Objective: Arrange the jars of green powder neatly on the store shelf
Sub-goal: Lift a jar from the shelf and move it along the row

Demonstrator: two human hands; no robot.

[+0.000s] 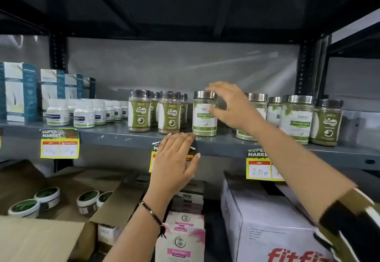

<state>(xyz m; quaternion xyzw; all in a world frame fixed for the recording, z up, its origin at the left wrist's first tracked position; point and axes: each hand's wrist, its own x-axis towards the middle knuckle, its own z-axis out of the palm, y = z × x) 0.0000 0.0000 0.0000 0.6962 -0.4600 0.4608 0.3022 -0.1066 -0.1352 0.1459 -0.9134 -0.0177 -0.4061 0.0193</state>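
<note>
Jars of green powder stand in a row on the grey metal shelf (123, 136). Two Gaska jars (139, 110) with wrapped lids stand left of centre, others behind them. A moringa jar (203, 124) with a silver lid stands alone at the shelf's front edge. My right hand (232, 107) hovers at its right side, fingers spread, thumb near the label, not gripping it. My left hand (174, 159) lies flat against the shelf's front edge, below and left of that jar, covering a price tag. More moringa jars (297, 118) and one Gaska jar (327, 122) stand at the right.
Small white bottles (84, 115) and teal-and-white boxes (20, 91) fill the shelf's left part. Yellow price tags (59, 143) hang on the shelf edge. Below are an open carton with round tins (47, 195), pink boxes (181, 237) and a white carton (267, 220).
</note>
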